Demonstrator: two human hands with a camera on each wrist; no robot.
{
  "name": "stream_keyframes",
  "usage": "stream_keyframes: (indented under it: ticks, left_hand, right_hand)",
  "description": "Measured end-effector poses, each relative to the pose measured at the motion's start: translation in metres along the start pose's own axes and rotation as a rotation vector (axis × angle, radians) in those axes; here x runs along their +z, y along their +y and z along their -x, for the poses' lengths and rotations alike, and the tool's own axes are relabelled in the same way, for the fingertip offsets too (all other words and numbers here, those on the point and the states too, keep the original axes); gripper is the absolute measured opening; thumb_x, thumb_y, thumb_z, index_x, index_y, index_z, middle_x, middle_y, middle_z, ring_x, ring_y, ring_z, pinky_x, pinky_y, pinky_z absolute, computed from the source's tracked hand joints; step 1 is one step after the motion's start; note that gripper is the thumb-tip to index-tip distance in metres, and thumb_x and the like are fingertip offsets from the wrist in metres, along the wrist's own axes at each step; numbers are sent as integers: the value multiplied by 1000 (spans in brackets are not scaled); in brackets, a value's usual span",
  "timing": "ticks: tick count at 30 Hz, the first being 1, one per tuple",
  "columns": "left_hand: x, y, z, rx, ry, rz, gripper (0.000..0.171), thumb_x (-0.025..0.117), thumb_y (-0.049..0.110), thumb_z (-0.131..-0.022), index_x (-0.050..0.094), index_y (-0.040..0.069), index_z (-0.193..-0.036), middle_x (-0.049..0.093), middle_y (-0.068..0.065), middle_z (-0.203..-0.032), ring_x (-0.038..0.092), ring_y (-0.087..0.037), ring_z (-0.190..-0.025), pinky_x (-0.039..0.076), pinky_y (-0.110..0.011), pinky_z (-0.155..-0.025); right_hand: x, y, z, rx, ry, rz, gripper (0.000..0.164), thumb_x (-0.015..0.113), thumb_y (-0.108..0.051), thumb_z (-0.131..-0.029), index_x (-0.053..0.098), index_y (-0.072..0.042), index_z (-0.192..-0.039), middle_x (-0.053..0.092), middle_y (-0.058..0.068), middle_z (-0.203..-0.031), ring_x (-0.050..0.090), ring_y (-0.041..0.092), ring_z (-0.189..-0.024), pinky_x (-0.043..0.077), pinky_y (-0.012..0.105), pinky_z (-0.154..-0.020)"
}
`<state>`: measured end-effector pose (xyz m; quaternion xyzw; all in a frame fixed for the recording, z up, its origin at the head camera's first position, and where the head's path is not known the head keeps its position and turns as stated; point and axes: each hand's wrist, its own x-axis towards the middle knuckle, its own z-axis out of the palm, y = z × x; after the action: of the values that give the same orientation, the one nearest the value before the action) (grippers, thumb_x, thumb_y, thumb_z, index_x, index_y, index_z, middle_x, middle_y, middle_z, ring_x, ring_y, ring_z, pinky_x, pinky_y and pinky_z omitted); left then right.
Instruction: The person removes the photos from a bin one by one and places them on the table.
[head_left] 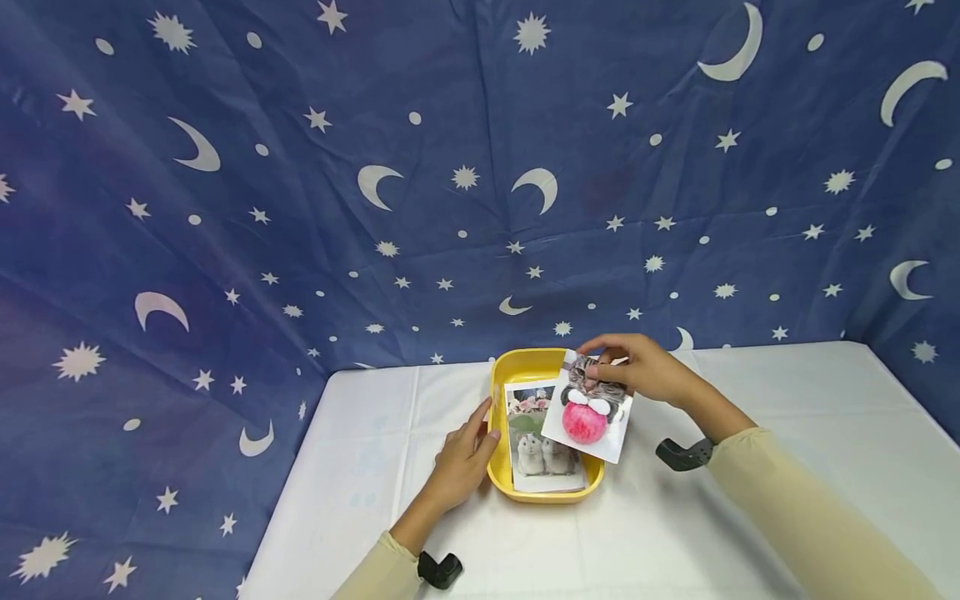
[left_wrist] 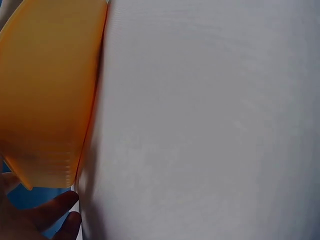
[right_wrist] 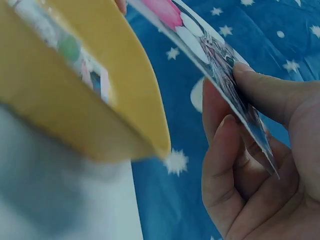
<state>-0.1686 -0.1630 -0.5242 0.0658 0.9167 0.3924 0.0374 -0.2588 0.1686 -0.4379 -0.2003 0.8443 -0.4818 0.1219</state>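
My right hand (head_left: pixel 637 367) pinches a photo card (head_left: pixel 588 408) between thumb and fingers, held tilted above the right side of a yellow plastic tray (head_left: pixel 525 497). The card shows a tabby cat and a round pink pompom with a white bow. In the right wrist view, the thumb lies on its printed face and the fingers behind it. Inside the tray lies another card (head_left: pixel 545 475), picturing two small rodents and pink flowers, with other card edges under it. My left hand (head_left: pixel 461 462) rests against the tray's left rim, thumb and fingers extended.
The tray stands on a white cloth-covered table (head_left: pixel 420 408), near its back edge. Behind it hangs a blue curtain (head_left: pixel 450 125) with white moons and stars. A black wrist device sits on each arm, such as the right one (head_left: pixel 684 454).
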Motion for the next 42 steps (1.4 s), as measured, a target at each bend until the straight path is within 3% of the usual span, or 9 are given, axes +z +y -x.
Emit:
stream_keyframes:
  ticks: [8, 15, 21, 29, 37, 42]
  left_hand:
    - [-2, 2, -2, 20, -27, -5, 57, 46, 46, -108, 27, 39, -161, 64, -3, -141, 50, -38, -137, 34, -75, -105]
    - [-3, -1, -1, 38, -20, 10, 57, 47, 43, -108, 29, 37, -161, 67, -4, -137, 53, -36, -136, 38, -67, -108]
    - [-2, -3, -2, 66, -25, 24, 57, 48, 43, -108, 29, 35, -161, 67, -5, -136, 55, -34, -134, 40, -64, -108]
    - [-4, -2, -2, 69, -28, 30, 58, 48, 44, -107, 29, 36, -161, 66, -7, -138, 55, -35, -135, 40, -63, -109]
    - [-4, -2, -4, 77, -29, 36, 60, 46, 49, -107, 28, 34, -162, 65, -10, -139, 54, -36, -136, 40, -62, -111]
    - [-4, -2, -2, 70, -34, 34, 60, 47, 48, -107, 29, 32, -162, 66, -9, -137, 56, -34, -134, 41, -62, -109]
  right_hand:
    - [-23, 30, 31, 93, 44, 12, 38, 74, -29, -95, 68, -18, -130, 68, 11, -93, 60, 18, -73, 52, 32, -54]
    - [-33, 49, 39, 80, 39, 35, 38, 75, -27, -94, 69, -14, -129, 67, 10, -91, 57, 16, -69, 47, 27, -53]
    - [-40, 64, 36, 59, 18, 70, 31, 77, -24, -92, 73, -13, -121, 67, 7, -85, 54, 14, -64, 44, 25, -52]
    - [-47, 82, 19, 58, -18, 95, 28, 81, -27, -89, 75, -11, -111, 68, 5, -81, 57, 14, -78, 46, 26, -67]
    - [-45, 104, 3, 98, -16, 122, 27, 81, -29, -88, 77, -14, -110, 71, 4, -94, 58, 20, -90, 49, 31, -78]
    - [-39, 108, -2, 104, 11, 148, 26, 81, -30, -88, 78, -13, -107, 71, 4, -90, 58, 19, -89, 48, 30, -78]
